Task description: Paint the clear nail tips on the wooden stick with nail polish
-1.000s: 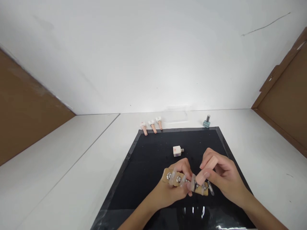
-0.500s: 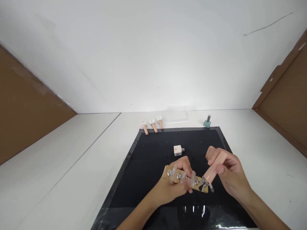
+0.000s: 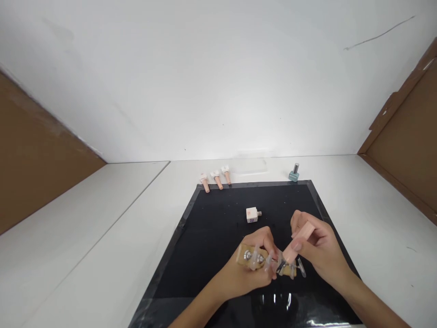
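Note:
My left hand [image 3: 251, 262] grips a tan nail-tip display stand [image 3: 243, 254] with metal studs and several clear false nails [image 3: 255, 258] along it. Between thumb and fingers, my right hand [image 3: 316, 241] pinches the pink cap of a nail polish brush [image 3: 299, 240]. The brush end points down and left, at the clear tips on the stand's right part; whether the bristles touch one is too small to tell. A white nail polish bottle [image 3: 251, 214] lies uncapped on its side on the black mat beyond my hands, its neck facing right.
Three white bottles with pink caps [image 3: 217, 180] lie at the black mat's [image 3: 211, 228] far left corner. A clear tray [image 3: 249, 166] sits behind the mat. A teal bottle with a grey cap [image 3: 294, 173] stands at the far right. Brown panels [image 3: 406, 136] border both sides.
My right hand has moved the brush slightly left and down, from the stand's right end towards tips further in. The stand has shifted and turned a little in my left hand.

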Action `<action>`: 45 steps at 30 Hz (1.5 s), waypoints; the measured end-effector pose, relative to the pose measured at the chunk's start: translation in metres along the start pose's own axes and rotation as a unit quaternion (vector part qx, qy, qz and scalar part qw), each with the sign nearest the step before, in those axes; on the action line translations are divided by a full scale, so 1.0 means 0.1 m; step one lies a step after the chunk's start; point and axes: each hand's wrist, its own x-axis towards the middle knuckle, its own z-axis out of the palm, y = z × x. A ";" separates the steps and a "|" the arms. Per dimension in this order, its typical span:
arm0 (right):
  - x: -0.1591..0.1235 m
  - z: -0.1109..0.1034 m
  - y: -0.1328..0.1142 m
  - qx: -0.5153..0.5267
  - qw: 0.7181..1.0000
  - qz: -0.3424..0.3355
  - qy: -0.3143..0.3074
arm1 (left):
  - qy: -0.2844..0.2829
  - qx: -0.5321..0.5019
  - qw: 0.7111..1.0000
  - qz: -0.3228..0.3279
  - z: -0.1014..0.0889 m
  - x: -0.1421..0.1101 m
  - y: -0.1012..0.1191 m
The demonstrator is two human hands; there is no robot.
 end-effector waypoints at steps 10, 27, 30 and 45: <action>0.00 0.02 -0.04 -0.073 0.991 -0.113 0.022 | 0.008 -0.005 1.000 -0.009 -0.01 0.02 0.05; -0.02 0.02 -0.05 -0.069 0.986 -0.149 0.022 | 0.004 0.014 1.000 0.000 -0.02 0.02 0.09; -0.02 0.02 -0.03 -0.066 0.986 -0.148 0.049 | 0.007 0.018 1.000 0.005 -0.03 0.00 0.08; -0.02 0.00 -0.05 -0.100 0.977 -0.176 0.069 | 0.001 0.061 0.998 0.033 -0.04 -0.01 0.04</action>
